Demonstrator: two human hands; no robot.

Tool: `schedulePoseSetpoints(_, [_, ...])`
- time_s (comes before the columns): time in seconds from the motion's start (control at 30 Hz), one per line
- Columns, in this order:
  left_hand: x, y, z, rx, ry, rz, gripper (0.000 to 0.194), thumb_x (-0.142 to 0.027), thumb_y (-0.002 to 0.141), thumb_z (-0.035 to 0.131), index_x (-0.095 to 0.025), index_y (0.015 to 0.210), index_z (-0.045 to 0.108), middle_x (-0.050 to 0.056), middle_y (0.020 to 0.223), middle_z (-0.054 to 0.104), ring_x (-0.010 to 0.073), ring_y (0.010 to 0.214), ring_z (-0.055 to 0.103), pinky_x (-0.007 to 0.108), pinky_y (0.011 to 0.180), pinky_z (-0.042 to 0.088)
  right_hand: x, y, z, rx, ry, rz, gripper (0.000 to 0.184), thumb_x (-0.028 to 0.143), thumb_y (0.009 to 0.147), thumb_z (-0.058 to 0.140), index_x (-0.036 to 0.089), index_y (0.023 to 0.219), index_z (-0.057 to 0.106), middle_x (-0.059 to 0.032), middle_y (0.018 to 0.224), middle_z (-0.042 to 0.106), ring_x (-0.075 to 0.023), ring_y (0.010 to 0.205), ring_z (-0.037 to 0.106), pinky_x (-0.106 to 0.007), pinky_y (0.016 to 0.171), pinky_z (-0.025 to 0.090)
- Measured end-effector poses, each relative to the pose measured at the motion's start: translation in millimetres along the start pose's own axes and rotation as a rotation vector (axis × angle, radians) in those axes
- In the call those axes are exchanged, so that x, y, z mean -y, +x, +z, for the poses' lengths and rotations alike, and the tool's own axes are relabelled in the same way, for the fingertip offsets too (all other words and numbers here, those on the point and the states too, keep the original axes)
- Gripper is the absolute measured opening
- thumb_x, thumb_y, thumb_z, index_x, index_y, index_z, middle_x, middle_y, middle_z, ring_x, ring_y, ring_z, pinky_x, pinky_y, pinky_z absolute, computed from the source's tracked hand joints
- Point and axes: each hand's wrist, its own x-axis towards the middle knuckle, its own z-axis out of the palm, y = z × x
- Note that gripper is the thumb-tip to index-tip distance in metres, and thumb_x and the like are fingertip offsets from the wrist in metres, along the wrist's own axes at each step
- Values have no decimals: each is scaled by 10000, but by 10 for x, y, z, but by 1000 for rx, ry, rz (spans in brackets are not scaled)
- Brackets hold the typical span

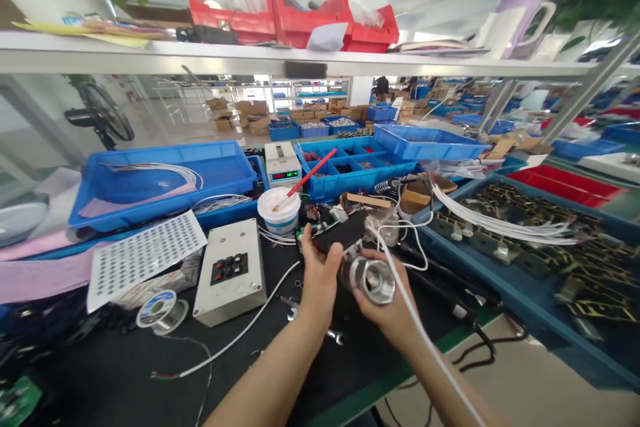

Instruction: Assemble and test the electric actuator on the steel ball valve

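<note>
My left hand grips a dark, box-like housing, thumb and index finger along its near side. Joined to that housing, or right against it, is a shiny metal hex fitting with an open round end facing me. My right hand is closed around the fitting from the right and below. A white cable passes over my right wrist and runs down to the bottom edge. Under my left hand lies a wrench, partly covered. A green circuit board shows just beyond my left fingertips.
Left of my hands stand a grey control box, a solder spool and a white tub with a red stick. Blue bins line the back. A large tray of metal parts sits right. A shelf crosses overhead.
</note>
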Motion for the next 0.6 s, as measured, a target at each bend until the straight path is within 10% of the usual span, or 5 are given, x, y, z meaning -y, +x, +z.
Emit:
schedulePoseSetpoints(0.23, [268, 421, -550, 11, 464, 26, 858, -290, 568, 789, -99, 1324, 431, 210, 1435, 365, 363, 1412, 224, 507, 1181, 102, -475, 514, -320, 127, -10, 84, 521, 349, 733, 685, 189, 1169, 450, -105, 1189, 551, -272, 1048, 567, -389, 920, 464])
schedulePoseSetpoints(0.6, [421, 678, -749, -9, 577, -149, 1094, -272, 530, 855, -55, 1429, 272, 259, 1472, 315, 372, 1406, 256, 486, 1164, 192, -833, 854, -53, 225, -123, 126, 542, 443, 699, 678, 177, 1130, 484, -89, 1117, 563, -282, 1009, 568, -400, 921, 454])
